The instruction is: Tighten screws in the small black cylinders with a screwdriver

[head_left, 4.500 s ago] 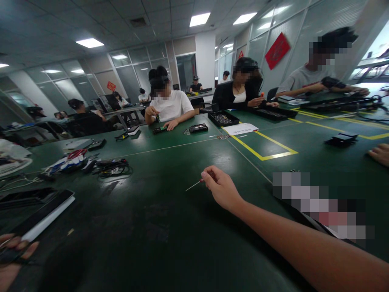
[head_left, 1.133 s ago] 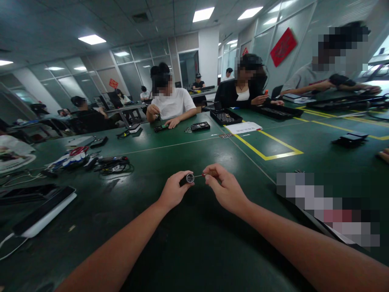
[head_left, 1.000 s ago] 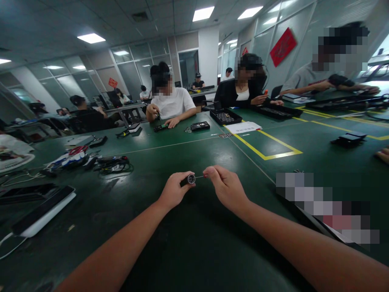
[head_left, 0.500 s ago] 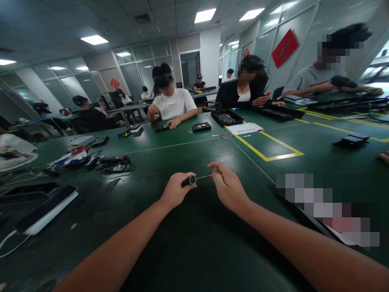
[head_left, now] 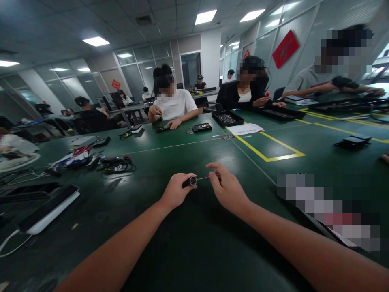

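Observation:
Low over the green table, my left hand is closed around a black cylinder whose round, silver-rimmed end faces me. My fingers hide most of its body. My right hand pinches a thin screwdriver; its metal shaft and a bit of red handle show. The shaft points left, and its tip is at the side of the cylinder near my left fingertips. Whether the tip sits in a screw is too small to tell. The right index finger is stretched above the handle.
Cables and a black-and-white device lie on the left. A white paper lies beside yellow tape. A black tray stands farther back. Co-workers sit across the table, one with a hand on a circuit board.
The right fingers have shifted slightly around the screwdriver handle and curl more closely. The cylinder stays in my left hand, almost unmoved. The view has tilted very slightly.

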The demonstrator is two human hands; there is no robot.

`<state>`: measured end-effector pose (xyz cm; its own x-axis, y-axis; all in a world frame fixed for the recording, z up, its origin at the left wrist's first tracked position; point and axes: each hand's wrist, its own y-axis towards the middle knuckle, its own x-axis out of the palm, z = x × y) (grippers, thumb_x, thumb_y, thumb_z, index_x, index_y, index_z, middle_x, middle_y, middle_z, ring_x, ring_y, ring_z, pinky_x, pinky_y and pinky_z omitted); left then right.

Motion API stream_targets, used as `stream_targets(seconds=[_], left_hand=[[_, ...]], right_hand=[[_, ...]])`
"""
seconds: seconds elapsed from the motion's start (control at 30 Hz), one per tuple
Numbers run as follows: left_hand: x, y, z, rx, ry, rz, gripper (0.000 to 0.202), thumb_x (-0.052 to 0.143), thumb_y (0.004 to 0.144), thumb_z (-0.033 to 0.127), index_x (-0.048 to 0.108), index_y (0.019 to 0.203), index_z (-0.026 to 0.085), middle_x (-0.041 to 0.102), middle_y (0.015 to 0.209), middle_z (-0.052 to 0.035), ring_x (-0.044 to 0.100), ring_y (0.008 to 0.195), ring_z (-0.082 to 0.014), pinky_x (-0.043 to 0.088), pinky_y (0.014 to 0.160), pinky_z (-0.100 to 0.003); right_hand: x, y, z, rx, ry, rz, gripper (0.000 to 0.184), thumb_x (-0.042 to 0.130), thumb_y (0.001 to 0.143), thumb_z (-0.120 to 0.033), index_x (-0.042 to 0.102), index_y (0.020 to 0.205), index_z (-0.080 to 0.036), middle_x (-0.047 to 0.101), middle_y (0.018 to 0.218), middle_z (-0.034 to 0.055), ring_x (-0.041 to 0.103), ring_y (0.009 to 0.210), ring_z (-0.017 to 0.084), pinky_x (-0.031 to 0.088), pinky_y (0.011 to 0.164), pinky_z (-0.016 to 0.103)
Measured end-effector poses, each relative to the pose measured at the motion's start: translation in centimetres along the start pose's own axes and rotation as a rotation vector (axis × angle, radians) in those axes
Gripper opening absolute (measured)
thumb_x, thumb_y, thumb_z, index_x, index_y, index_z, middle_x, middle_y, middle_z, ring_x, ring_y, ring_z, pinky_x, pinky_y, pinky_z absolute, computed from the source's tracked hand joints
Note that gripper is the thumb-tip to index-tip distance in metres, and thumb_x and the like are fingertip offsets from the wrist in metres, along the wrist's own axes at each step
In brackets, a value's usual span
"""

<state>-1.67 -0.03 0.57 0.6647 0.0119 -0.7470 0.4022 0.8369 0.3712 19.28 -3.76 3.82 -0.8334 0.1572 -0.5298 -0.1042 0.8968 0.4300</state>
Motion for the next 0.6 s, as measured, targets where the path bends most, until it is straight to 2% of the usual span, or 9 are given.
stream_targets(seconds=[0.1,0.17,0.27,0.37,0.6], left_hand=[[-0.1,0.0,0.4,0.025,0.014,-0.028,0.028,0.073,0.085,0.028,0.069,0.113,0.026,0.072,0.108,-0.0027,0.063,0.105,-0.0258,0.042,0.098,-0.044],[-0.2,0.0,0.5,0.051,0.028,-0.058,0.027,0.073,0.085,0.028,0.069,0.111,0.026,0.073,0.105,-0.0025,0.063,0.104,-0.0259,0.041,0.098,-0.044],[-0.2,0.0,0.6,0.071,0.036,-0.068,0.028,0.074,0.085,0.027,0.069,0.112,0.026,0.073,0.104,-0.0021,0.063,0.103,-0.0256,0.04,0.097,-0.044],[-0.1,0.0,0.4,0.075,0.041,-0.057,0.029,0.075,0.084,0.027,0.068,0.112,0.026,0.072,0.105,-0.0015,0.063,0.103,-0.0247,0.039,0.097,-0.043],[0.0,0.0,0.3,0.09,0.061,-0.065,0.028,0.075,0.084,0.028,0.068,0.112,0.026,0.072,0.104,-0.0012,0.063,0.101,-0.0238,0.039,0.095,-0.041]], right_hand=[[-0.1,0.1,0.0,0.005,0.025,0.006,0.028,0.045,0.095,-0.025,0.054,0.121,-0.021,0.066,0.083,0.0028,0.063,0.071,0.019,0.046,0.067,0.033],[-0.2,0.3,-0.1,0.034,0.019,0.01,0.026,0.047,0.096,-0.032,0.057,0.118,-0.021,0.067,0.081,0.0021,0.064,0.07,0.02,0.046,0.066,0.033],[-0.5,0.7,-0.1,0.059,-0.042,0.018,0.034,0.04,0.101,-0.043,0.066,0.103,-0.022,0.069,0.075,0.0032,0.066,0.07,0.021,0.045,0.065,0.033],[-0.7,1.0,-0.1,0.058,-0.118,0.031,0.041,0.036,0.102,-0.041,0.071,0.091,-0.021,0.075,0.082,0.0057,0.07,0.077,0.023,0.045,0.07,0.034],[-0.6,0.8,-0.3,0.065,-0.147,0.017,0.034,0.042,0.1,-0.033,0.073,0.105,-0.02,0.075,0.084,0.0045,0.069,0.073,0.02,0.046,0.067,0.03]])
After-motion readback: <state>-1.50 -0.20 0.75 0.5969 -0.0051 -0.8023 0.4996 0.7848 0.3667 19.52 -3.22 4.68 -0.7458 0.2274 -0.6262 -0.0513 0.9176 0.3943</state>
